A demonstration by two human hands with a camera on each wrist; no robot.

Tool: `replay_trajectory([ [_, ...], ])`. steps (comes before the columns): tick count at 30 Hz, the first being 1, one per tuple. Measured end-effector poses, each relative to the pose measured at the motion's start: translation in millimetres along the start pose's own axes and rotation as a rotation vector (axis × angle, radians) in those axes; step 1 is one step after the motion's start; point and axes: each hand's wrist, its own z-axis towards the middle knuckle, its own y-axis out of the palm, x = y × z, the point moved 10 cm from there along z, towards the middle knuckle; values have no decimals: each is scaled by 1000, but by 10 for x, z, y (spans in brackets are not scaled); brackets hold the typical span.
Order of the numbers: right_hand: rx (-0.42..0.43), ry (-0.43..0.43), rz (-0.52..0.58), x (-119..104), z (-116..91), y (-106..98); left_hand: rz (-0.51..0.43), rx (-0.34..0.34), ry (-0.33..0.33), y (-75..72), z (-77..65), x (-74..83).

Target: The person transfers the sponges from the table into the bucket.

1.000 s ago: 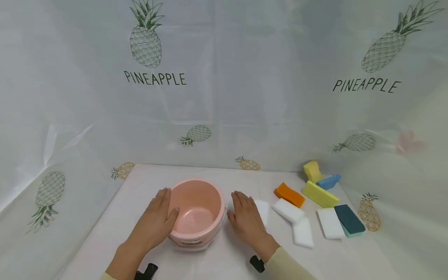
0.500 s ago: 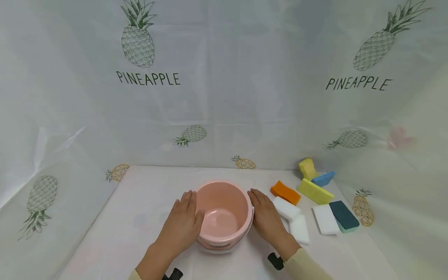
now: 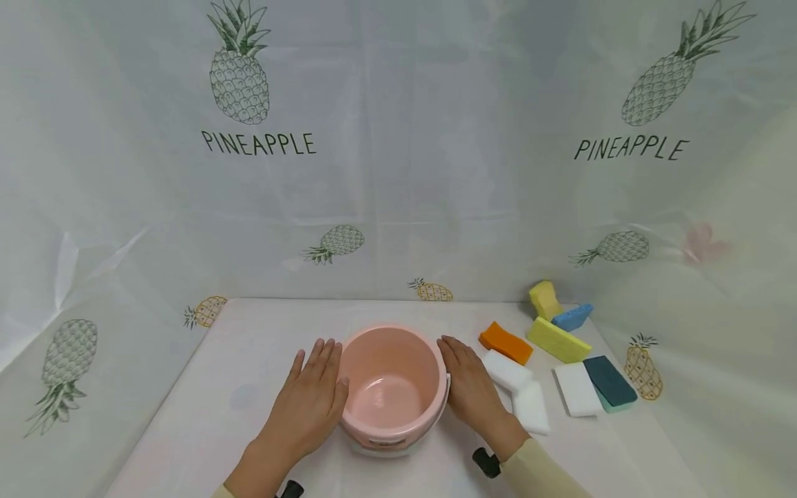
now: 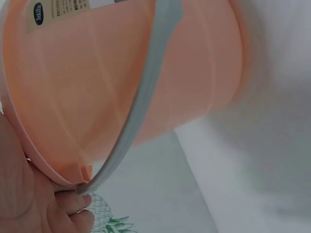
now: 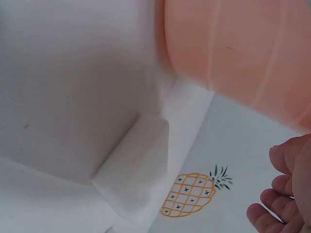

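Observation:
A pink bucket [image 3: 395,387] stands upright on the table, its inside bare. Its pale handle [image 4: 133,116] hangs down along the side in the left wrist view. My left hand [image 3: 305,401] lies against the bucket's left side near the rim, fingers straight. In the left wrist view the fingers [image 4: 73,201] are right at the handle's hinge. Along the right side is my right hand [image 3: 476,387], fingers extended by the rim. The right wrist view has the right fingertips [image 5: 265,218] slightly apart from the bucket wall. A white sponge [image 5: 138,165] lies near the bucket's base there.
Right of the bucket lie an orange sponge [image 3: 506,343], white sponges [image 3: 530,408], a yellow sponge [image 3: 558,340], a blue sponge [image 3: 573,317] and a dark green scouring sponge [image 3: 610,382]. A pineapple-print sheet [image 3: 398,173] hangs behind the table [image 3: 280,332].
The bucket and my left hand have shifted right across the table. My right hand has also gone right, closing its gap to the bucket and covering a white sponge. Lately the bucket has hardly moved.

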Motion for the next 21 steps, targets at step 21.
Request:
replay_trajectory([
  [21, 111, 110, -206, 506, -110, -228, -32, -11, -13, 20, 2, 50],
])
